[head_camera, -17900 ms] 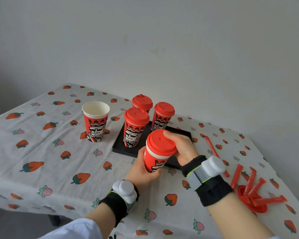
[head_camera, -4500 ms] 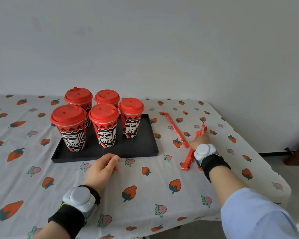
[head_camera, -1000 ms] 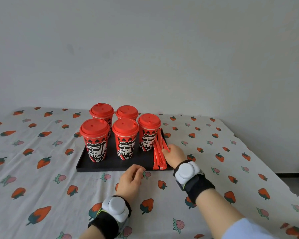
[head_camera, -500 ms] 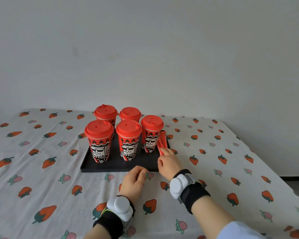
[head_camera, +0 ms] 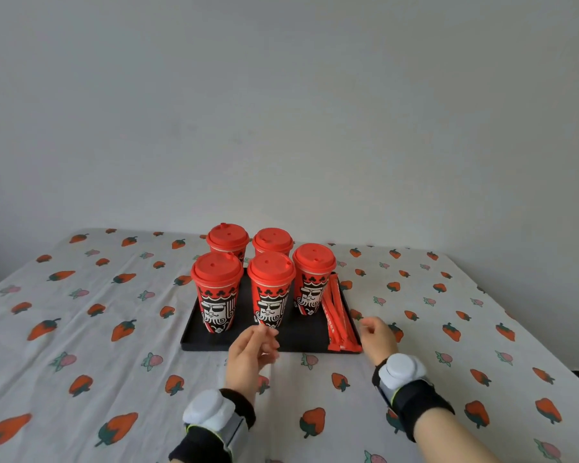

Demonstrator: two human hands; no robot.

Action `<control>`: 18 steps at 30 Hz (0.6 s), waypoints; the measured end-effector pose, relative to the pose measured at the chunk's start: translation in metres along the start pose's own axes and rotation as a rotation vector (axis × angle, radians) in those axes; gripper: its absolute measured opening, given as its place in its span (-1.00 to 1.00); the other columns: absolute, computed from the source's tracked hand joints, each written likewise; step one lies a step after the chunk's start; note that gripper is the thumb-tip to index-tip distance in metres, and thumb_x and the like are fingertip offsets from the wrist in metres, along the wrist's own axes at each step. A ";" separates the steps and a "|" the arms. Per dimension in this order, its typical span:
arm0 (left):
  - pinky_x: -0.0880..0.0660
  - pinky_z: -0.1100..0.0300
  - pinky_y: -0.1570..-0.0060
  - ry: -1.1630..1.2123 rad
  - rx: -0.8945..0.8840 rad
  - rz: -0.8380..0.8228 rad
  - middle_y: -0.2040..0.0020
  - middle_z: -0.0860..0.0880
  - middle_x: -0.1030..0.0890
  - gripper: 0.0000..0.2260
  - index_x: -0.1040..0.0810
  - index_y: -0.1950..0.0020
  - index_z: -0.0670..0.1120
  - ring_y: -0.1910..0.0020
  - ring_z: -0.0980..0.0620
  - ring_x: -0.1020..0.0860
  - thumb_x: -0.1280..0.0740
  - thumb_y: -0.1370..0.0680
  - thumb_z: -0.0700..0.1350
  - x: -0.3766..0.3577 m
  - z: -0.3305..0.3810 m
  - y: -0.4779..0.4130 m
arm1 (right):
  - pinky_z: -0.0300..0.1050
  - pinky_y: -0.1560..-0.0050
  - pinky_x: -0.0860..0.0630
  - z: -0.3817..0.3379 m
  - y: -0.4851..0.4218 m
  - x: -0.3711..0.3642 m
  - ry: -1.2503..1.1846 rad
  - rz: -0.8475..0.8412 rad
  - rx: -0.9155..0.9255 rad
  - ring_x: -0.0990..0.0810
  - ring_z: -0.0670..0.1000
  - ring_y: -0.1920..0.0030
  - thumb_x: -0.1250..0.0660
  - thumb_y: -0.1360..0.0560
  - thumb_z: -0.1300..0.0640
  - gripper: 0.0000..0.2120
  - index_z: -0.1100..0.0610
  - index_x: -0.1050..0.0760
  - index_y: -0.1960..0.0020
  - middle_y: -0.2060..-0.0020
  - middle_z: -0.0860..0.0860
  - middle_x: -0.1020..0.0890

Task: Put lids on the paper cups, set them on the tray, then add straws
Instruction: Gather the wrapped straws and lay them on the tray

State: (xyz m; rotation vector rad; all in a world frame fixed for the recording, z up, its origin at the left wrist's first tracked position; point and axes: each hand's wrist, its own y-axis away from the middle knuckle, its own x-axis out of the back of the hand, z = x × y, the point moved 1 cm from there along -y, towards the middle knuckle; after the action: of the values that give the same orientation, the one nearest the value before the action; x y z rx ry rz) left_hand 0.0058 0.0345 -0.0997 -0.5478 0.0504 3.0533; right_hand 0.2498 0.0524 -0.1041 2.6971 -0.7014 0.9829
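Several red paper cups with red lids stand upright on the black tray in the middle of the table. A bundle of red wrapped straws lies along the tray's right side, beside the right-hand cup. My left hand hovers in front of the tray's near edge, fingers loosely curled, holding nothing. My right hand is just right of the tray's near right corner, off the straws, fingers relaxed and empty.
A white tablecloth printed with strawberries covers the table. A plain grey wall rises behind it. The table's right edge drops off to the right.
My right hand has let go of the straws, which now lie on the tray's right side, and has pulled back to the right. My left hand has lifted slightly.
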 end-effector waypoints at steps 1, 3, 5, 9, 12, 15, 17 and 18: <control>-0.37 0.30 0.45 -0.025 -0.060 0.025 0.48 -0.01 -0.46 -0.70 -0.57 0.27 -0.17 0.51 0.09 -0.41 -0.17 -0.60 -0.15 0.013 0.008 -0.002 | -0.07 -0.10 -0.43 -0.001 -0.002 -0.001 0.039 -0.016 0.000 -0.51 0.18 -0.16 -0.12 -0.57 0.25 -0.74 0.28 -0.43 -0.22 -0.19 0.21 -0.55; -0.31 0.36 0.52 -0.054 -0.180 0.164 0.53 0.04 -0.40 -0.67 -0.56 0.33 -0.10 0.54 0.13 -0.34 -0.18 -0.60 -0.12 0.043 0.025 -0.011 | -0.06 -0.07 -0.44 -0.003 -0.008 -0.002 0.101 -0.038 0.017 -0.53 0.18 -0.13 -0.12 -0.58 0.19 -0.73 0.27 -0.44 -0.21 -0.16 0.20 -0.56; -0.33 0.31 0.46 -0.122 -0.230 0.389 0.48 0.07 -0.41 -0.69 -0.54 0.35 0.00 0.46 0.10 -0.37 -0.19 -0.57 -0.07 0.080 0.036 -0.024 | -0.08 -0.03 -0.43 -0.006 -0.016 -0.008 0.149 -0.067 0.028 -0.53 0.17 -0.09 -0.10 -0.59 0.14 -0.71 0.25 -0.46 -0.20 -0.13 0.19 -0.58; -0.43 0.01 -0.11 -0.712 -0.013 0.353 -0.10 -0.13 -0.56 -0.77 -0.59 -0.10 -0.06 -0.11 -0.13 -0.50 -0.17 -0.58 -0.08 0.125 0.032 -0.067 | -0.06 -0.03 -0.44 -0.011 -0.029 -0.014 0.265 -0.114 0.011 -0.54 0.16 -0.03 -0.05 -0.60 0.09 -0.68 0.22 -0.48 -0.16 -0.10 0.19 -0.59; -0.40 0.04 -0.11 -1.176 0.098 0.148 -0.18 -0.17 -0.49 -0.71 -0.55 -0.18 -0.08 -0.13 -0.16 -0.48 -0.12 -0.60 -0.03 0.131 0.023 -0.088 | -0.02 -0.10 -0.47 -0.010 -0.031 -0.016 0.317 -0.110 0.040 -0.54 0.16 -0.05 -0.03 -0.60 0.11 -0.68 0.22 -0.48 -0.16 -0.12 0.19 -0.59; -0.44 0.04 0.00 -1.362 0.053 0.120 -0.09 -0.14 -0.48 -0.71 -0.55 -0.06 -0.07 -0.05 -0.14 -0.50 -0.07 -0.61 -0.01 0.128 0.024 -0.096 | -0.02 -0.17 -0.45 -0.008 -0.032 -0.017 0.356 -0.091 0.063 -0.53 0.15 -0.15 -0.03 -0.61 0.07 -0.65 0.19 -0.43 -0.27 -0.20 0.15 -0.56; -0.45 0.03 -0.01 -1.396 0.010 0.108 -0.06 -0.13 -0.48 -0.72 -0.55 -0.06 -0.09 -0.02 -0.12 -0.51 -0.07 -0.61 -0.05 0.129 0.025 -0.097 | -0.02 -0.15 -0.47 -0.008 -0.029 -0.017 0.364 -0.090 0.078 -0.54 0.14 -0.16 -0.07 -0.60 0.04 -0.65 0.17 -0.42 -0.29 -0.19 0.13 -0.57; -0.45 0.04 -0.02 -1.391 -0.003 0.095 -0.05 -0.13 -0.48 -0.72 -0.56 -0.07 -0.10 -0.02 -0.12 -0.51 -0.07 -0.62 -0.07 0.128 0.026 -0.099 | -0.03 -0.13 -0.49 -0.007 -0.029 -0.017 0.362 -0.084 0.089 -0.55 0.13 -0.14 -0.09 -0.59 0.04 -0.65 0.16 -0.43 -0.28 -0.17 0.12 -0.58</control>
State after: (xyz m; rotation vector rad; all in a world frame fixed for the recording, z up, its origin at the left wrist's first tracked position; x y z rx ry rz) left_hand -0.1193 0.1383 -0.1220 1.5753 0.0194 2.7591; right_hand 0.2486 0.0863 -0.1101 2.4912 -0.4794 1.4580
